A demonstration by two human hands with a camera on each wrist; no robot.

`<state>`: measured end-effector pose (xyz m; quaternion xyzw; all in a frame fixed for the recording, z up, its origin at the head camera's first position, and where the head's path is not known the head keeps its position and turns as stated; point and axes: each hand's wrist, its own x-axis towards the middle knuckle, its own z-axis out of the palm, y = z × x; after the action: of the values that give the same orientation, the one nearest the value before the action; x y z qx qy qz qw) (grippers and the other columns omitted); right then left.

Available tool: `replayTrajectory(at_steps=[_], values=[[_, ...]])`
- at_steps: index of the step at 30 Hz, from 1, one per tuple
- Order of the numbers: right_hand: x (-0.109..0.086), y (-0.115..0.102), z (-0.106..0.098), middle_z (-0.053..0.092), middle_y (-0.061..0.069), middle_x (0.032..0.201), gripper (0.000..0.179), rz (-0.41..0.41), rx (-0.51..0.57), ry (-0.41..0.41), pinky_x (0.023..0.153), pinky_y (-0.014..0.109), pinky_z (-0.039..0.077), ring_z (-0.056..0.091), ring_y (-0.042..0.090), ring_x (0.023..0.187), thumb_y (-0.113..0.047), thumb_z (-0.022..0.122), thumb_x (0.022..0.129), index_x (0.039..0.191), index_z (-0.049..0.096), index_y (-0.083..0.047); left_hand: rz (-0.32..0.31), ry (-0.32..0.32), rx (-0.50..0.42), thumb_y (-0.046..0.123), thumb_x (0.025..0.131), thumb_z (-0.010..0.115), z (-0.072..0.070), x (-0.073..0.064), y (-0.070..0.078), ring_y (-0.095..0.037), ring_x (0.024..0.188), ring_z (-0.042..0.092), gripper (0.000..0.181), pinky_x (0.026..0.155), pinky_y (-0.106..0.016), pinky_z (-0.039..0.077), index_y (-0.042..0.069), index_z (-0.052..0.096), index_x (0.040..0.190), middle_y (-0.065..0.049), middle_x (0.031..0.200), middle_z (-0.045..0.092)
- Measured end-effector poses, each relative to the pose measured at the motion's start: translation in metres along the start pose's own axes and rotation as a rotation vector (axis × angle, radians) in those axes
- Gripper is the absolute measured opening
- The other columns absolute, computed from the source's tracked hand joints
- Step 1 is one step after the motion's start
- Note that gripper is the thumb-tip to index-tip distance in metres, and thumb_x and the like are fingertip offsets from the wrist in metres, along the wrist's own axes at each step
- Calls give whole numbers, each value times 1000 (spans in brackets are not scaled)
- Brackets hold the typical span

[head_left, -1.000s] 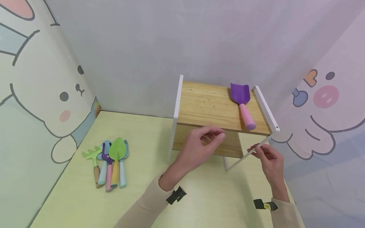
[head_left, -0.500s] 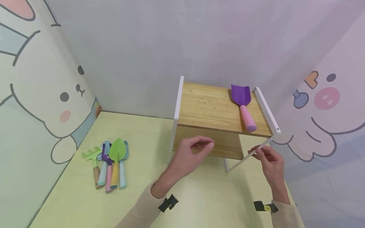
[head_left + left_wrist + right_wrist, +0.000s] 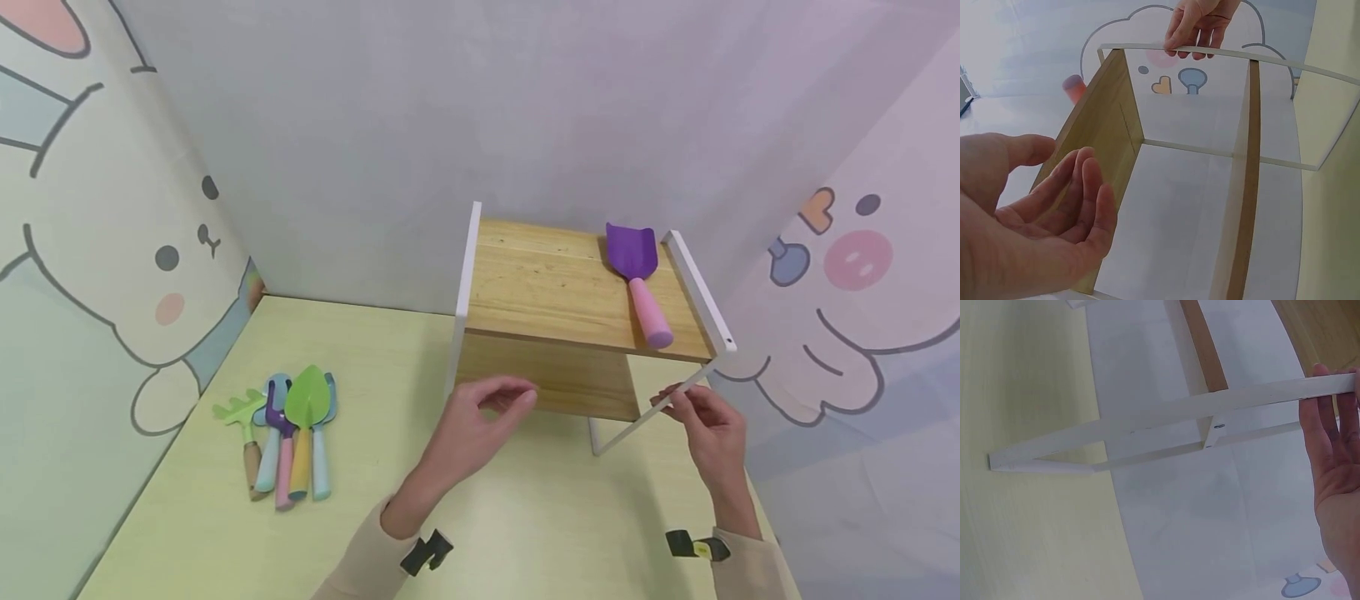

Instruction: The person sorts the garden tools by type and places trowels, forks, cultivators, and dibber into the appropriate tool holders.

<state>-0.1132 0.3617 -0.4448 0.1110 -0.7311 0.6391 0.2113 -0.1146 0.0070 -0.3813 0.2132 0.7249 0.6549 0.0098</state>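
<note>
A two-tier shelf (image 3: 555, 287) with wooden boards and white side frames stands on the table. On its top board, at the right, lies a purple hand shovel (image 3: 632, 250) with a pink handle. My right hand (image 3: 716, 429) pinches the front post (image 3: 1166, 411) of the shelf's right side frame, thumb on one side and fingers on the other. In front of the shelf's left part hovers my left hand (image 3: 468, 425), fingers loosely bent and holding nothing. In the left wrist view the left hand (image 3: 1041, 219) appears beside the top board (image 3: 1094, 106), with air between thumb and fingers.
Several small garden tools lie grouped on the table's left, among them a green trowel (image 3: 309, 398), a green rake (image 3: 242, 408) and a purple fork (image 3: 280, 417). Fabric walls (image 3: 360, 167) with cartoon animals enclose the pale table (image 3: 375, 367) at the back and sides.
My left hand has moved left and down, away from the top board's front edge. The right hand stays on the post; shelf and tools have not visibly moved.
</note>
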Motion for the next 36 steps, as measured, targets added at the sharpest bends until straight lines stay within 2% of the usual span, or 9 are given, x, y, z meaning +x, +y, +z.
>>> replayTrajectory(at_steps=[9,18,26,36], values=[[-1,3,0,76,3,99,14,-15,44,6,81,27,60,76,13,88,17,53,99,109,58,25,-88,26,-7,22,101,68,-6,-12,-17,-18,97,68,23,86,-30,57,5,75,114,-6,107,75],[0,3,-1,76,3,100,15,-3,29,4,82,27,60,75,13,90,16,53,99,110,59,23,-169,101,9,20,100,70,-16,-25,-36,-16,96,68,17,86,-31,57,9,77,112,0,102,75],[1,-1,0,76,1,99,14,10,4,16,81,26,60,75,12,89,16,53,99,109,59,24,-211,141,24,21,99,71,-22,-36,-52,-16,95,69,19,86,-29,57,8,76,113,-2,103,75],[0,-2,2,76,0,100,15,17,-3,12,82,25,60,75,12,89,14,54,100,110,59,24,-263,184,-14,22,100,71,-31,-50,-69,-21,98,71,21,86,-25,58,6,75,113,-9,105,75]])
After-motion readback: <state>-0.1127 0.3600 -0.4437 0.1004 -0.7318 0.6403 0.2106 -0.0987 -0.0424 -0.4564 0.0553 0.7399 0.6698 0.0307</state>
